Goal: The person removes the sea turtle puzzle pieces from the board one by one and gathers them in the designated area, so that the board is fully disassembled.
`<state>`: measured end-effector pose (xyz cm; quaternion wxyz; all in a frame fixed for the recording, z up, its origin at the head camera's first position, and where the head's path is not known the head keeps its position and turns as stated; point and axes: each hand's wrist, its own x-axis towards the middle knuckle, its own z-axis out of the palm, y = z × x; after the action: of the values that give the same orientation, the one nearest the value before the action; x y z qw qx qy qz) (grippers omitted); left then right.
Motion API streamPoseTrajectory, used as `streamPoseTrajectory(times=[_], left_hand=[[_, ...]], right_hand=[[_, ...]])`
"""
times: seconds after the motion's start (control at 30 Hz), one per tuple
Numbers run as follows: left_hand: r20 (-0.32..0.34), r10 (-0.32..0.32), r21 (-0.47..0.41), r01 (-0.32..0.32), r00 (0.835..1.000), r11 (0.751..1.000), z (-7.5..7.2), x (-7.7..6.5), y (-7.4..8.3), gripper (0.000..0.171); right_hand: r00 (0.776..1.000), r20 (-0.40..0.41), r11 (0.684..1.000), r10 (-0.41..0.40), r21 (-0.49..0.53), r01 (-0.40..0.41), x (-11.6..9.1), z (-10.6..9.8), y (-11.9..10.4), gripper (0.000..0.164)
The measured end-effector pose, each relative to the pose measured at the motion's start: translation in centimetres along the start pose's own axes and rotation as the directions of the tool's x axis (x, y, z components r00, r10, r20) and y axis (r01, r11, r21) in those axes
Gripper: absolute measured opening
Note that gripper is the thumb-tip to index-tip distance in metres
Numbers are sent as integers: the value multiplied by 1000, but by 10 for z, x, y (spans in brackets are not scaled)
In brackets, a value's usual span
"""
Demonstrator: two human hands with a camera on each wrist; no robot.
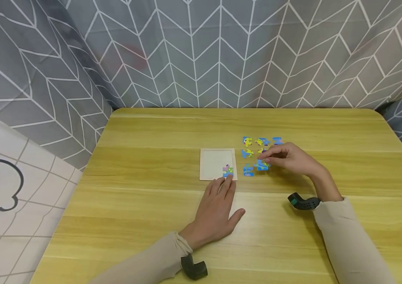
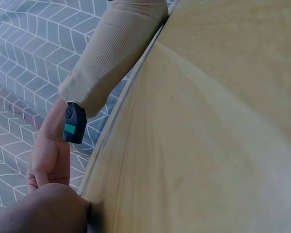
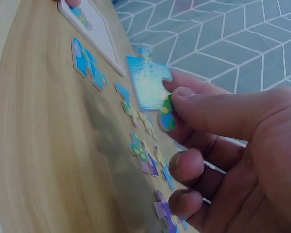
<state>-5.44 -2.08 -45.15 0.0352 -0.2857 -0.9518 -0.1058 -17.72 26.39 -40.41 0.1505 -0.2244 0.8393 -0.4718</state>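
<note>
My right hand [image 1: 291, 159] pinches a blue jigsaw piece [image 3: 148, 82] between thumb and forefinger, held up above the table; its other fingers curl loosely. Around and under that hand lie several more puzzle pieces, among them a blue one [image 1: 248, 170] and a yellow-and-blue one [image 1: 247, 153]. To their left is a square puzzle frame [image 1: 209, 159] with a pale base. One pink, green and blue piece [image 1: 227, 170] sits in its lower right corner. My left hand [image 1: 215, 215] lies with fingers extended, fingertips at the frame's near edge and right by that piece.
The pieces and frame rest on a wooden table [image 1: 144, 157]. A grey curtain [image 1: 193, 51] with white zigzag lines hangs behind its far edge. Black wrist devices sit at the right cuff [image 1: 303, 202] and the left cuff [image 1: 193, 268].
</note>
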Motion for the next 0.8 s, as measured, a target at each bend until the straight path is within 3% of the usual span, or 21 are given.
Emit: streamPoseTrajectory(times=[0.53, 0.8], left_hand=[[16, 2, -16, -2, 1000, 1000, -1, 0, 0, 76], [16, 1, -9, -1, 1000, 1000, -2, 0, 0, 76]], right_hand=[[995, 91, 998, 46, -50, -42, -4, -2, 7, 15], [992, 96, 995, 87, -60, -81, -4, -2, 5, 13]])
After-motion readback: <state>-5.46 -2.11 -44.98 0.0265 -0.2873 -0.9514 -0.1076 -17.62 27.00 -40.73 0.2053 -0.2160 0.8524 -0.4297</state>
